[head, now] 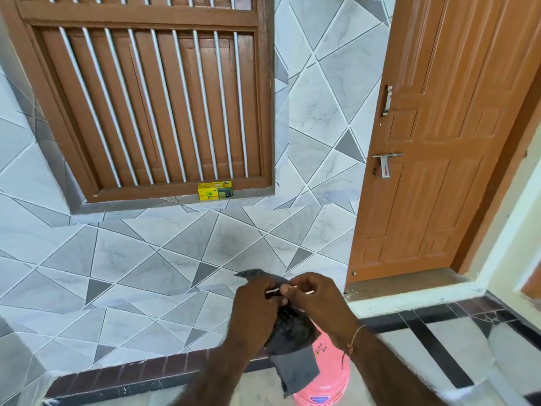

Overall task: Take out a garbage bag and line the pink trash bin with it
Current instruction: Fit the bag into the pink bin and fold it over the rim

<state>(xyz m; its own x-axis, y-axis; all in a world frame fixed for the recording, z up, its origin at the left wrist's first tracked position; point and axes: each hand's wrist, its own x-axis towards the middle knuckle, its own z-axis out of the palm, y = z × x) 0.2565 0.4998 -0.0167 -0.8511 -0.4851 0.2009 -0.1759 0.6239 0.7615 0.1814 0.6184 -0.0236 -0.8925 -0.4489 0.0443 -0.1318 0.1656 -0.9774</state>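
A black garbage bag (294,354), still folded and crumpled, hangs between my two hands in front of the tiled wall. My left hand (254,310) grips its upper left part. My right hand (317,303) pinches its top edge, where a thin white strip (273,290) shows between the fingers. The pink trash bin (328,379) stands on the floor right below the bag, half hidden by the bag and my right forearm. A yellow-green box (215,190) sits on the window sill above.
A brown barred window (152,92) fills the wall ahead. An orange wooden door (439,142) stands at the right, with a raised threshold (409,294) below it. A dark skirting strip (131,376) runs along the floor.
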